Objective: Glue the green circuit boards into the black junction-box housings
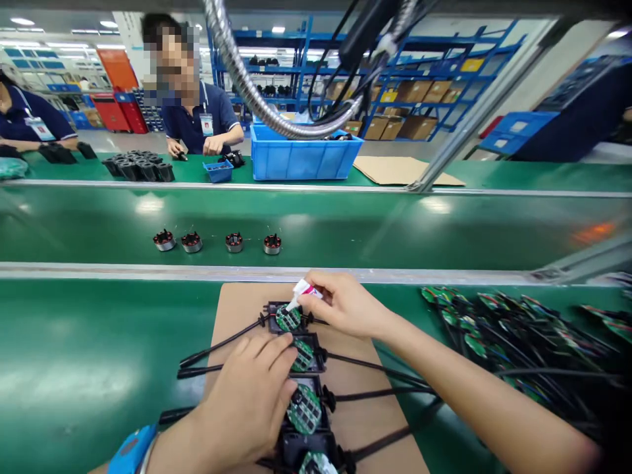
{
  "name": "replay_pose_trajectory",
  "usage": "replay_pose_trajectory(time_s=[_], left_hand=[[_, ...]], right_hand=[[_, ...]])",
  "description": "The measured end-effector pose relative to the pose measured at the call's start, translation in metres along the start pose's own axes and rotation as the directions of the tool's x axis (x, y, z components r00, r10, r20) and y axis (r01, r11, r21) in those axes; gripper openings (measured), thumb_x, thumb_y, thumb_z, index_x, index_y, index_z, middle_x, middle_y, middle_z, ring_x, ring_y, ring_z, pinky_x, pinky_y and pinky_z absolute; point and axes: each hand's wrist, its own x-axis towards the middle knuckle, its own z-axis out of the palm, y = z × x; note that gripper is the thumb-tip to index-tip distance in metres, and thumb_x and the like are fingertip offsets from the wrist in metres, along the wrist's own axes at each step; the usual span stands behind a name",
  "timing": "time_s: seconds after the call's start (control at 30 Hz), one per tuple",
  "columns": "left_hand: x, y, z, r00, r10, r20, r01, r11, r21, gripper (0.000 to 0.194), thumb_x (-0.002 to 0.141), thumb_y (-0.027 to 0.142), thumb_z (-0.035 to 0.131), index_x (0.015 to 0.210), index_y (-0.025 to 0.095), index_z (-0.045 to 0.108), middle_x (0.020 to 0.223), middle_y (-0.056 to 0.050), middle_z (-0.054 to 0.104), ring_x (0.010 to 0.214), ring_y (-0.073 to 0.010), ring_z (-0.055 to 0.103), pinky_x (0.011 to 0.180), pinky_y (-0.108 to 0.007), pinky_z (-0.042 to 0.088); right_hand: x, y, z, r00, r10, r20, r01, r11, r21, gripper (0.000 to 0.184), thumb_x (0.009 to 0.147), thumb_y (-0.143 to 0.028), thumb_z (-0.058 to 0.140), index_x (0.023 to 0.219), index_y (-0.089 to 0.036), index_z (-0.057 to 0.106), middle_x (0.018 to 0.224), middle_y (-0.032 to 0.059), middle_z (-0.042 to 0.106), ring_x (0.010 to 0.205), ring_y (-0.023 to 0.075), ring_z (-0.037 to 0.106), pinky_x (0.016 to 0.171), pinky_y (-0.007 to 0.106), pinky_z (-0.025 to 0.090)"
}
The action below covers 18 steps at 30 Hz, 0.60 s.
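My right hand [343, 304] is closed on a small white tube with a pink label [305, 292], its tip touching the round green circuit board [288, 318] in the farthest black housing. My left hand [249, 398] lies fingers-down on the row of black housings [309, 378], fingertips beside the second board [303, 355]. Several housings with green boards and black cables sit in a line on a brown cardboard sheet [237, 316].
Several small round motor parts [191, 241] stand on the green conveyor belt [345, 227]. A heap of green boards with cables [498, 329] lies at right. Across the belt a person sits by a blue bin [303, 158] and black parts [138, 166].
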Motion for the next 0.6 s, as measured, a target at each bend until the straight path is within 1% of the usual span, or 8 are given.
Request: replay_pose_trajectory(time_s=[0.1,0.2,0.27,0.4,0.5,0.6], left_hand=[[-0.002,-0.005,0.002,0.999,0.019,-0.035,-0.018,0.999,0.027,0.035,0.093,0.025,0.045,0.125,0.015,0.057,0.131,-0.008,0.057,0.118,-0.0276,0.050,0.101,-0.047,0.044],[-0.003,-0.010,0.003,0.998,-0.023,-0.053,0.024,0.999,0.027,0.035,0.093,0.024,0.044,0.125,0.015,0.056,0.130,-0.008,0.057,0.118,-0.0274,0.049,0.100,-0.047,0.045],[-0.003,-0.013,0.002,0.997,-0.061,-0.044,0.061,0.998,0.011,0.034,0.092,0.022,0.044,0.123,0.016,0.056,0.130,-0.009,0.056,0.117,-0.0276,0.049,0.100,-0.048,0.044],[-0.001,-0.014,0.002,0.993,-0.117,-0.014,0.117,0.993,0.010,0.034,0.090,0.021,0.043,0.121,0.015,0.056,0.133,-0.011,0.052,0.117,-0.0295,0.048,0.098,-0.050,0.044],[0.000,-0.014,0.001,0.992,-0.126,0.006,0.126,0.992,0.018,0.034,0.091,0.020,0.042,0.120,0.014,0.057,0.132,-0.012,0.053,0.117,-0.0298,0.048,0.096,-0.051,0.044],[0.000,-0.015,0.000,0.992,-0.126,0.021,0.126,0.992,0.018,0.034,0.091,0.020,0.041,0.120,0.014,0.057,0.133,-0.012,0.052,0.117,-0.0292,0.047,0.097,-0.049,0.043]], right_hand=[[0.008,0.000,0.010,0.991,-0.119,0.057,0.125,0.985,-0.117,0.023,0.091,-0.033,0.048,0.078,-0.016,0.055,0.064,-0.0010,0.051,0.055,0.0107,0.040,0.054,0.024,0.028],[0.010,0.001,0.018,0.971,-0.216,0.101,0.233,0.953,-0.195,0.020,0.092,-0.030,0.047,0.083,-0.015,0.056,0.069,0.0012,0.055,0.059,0.0121,0.044,0.057,0.025,0.030],[0.010,0.002,0.021,0.963,-0.238,0.125,0.263,0.933,-0.244,0.019,0.092,-0.029,0.047,0.085,-0.015,0.056,0.071,0.0023,0.056,0.061,0.0133,0.046,0.058,0.025,0.031],[0.011,0.001,0.024,0.949,-0.275,0.156,0.311,0.900,-0.303,0.021,0.094,-0.028,0.044,0.081,-0.015,0.054,0.069,0.0023,0.055,0.062,0.0143,0.048,0.058,0.026,0.031],[0.012,-0.001,0.024,0.940,-0.300,0.165,0.339,0.881,-0.330,0.023,0.096,-0.028,0.042,0.080,-0.016,0.053,0.068,0.0019,0.054,0.061,0.0143,0.046,0.058,0.027,0.031],[0.012,-0.002,0.024,0.936,-0.299,0.185,0.347,0.871,-0.347,0.024,0.096,-0.028,0.040,0.077,-0.017,0.050,0.068,0.0017,0.053,0.061,0.0143,0.045,0.058,0.027,0.030]])
